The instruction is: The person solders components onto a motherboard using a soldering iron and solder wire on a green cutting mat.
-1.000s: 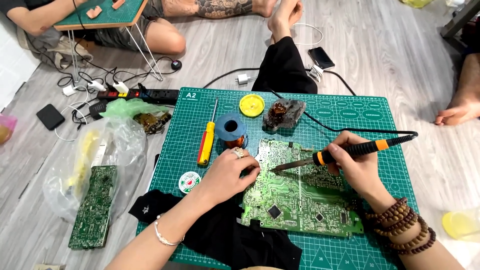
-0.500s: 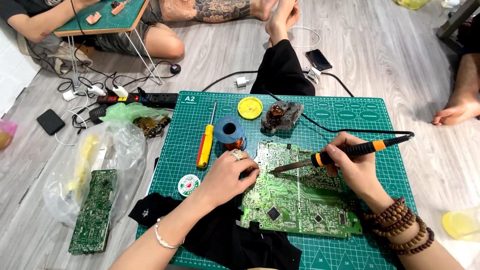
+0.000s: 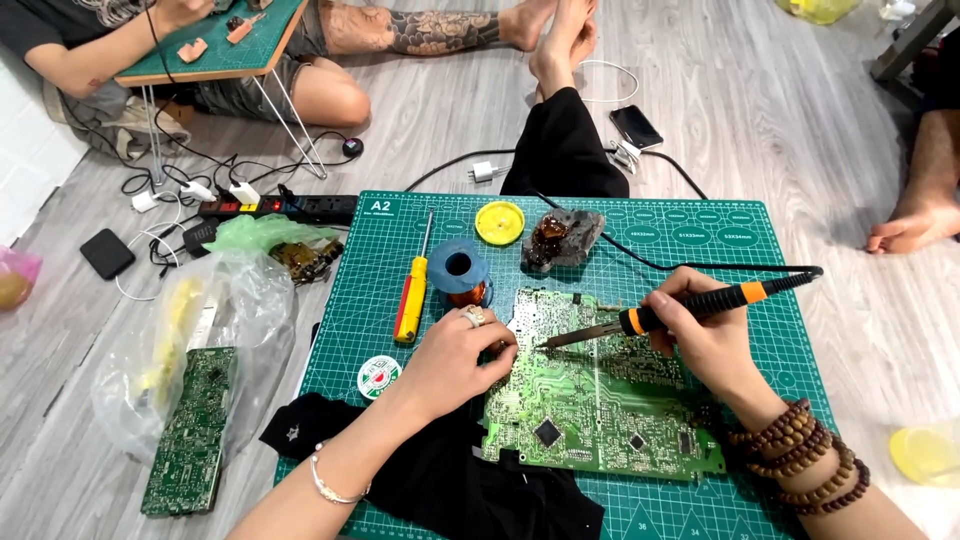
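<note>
Green circuit board [image 3: 600, 410] lies flat on the cutting mat [image 3: 700, 230], directly under both sets of fingers. The right hand [image 3: 705, 335] is closed around the orange-and-black soldering iron [image 3: 690, 308], whose tip meets the board just beside the left fingertips. The left hand [image 3: 455, 355] rests curled on the board's near-left edge, pinning it; whether it pinches anything is unclear. Working well here likely means keeping the board pressed still and the tip steady on one joint. Its surface is densely tracked, with small black chips below the right fingers.
</note>
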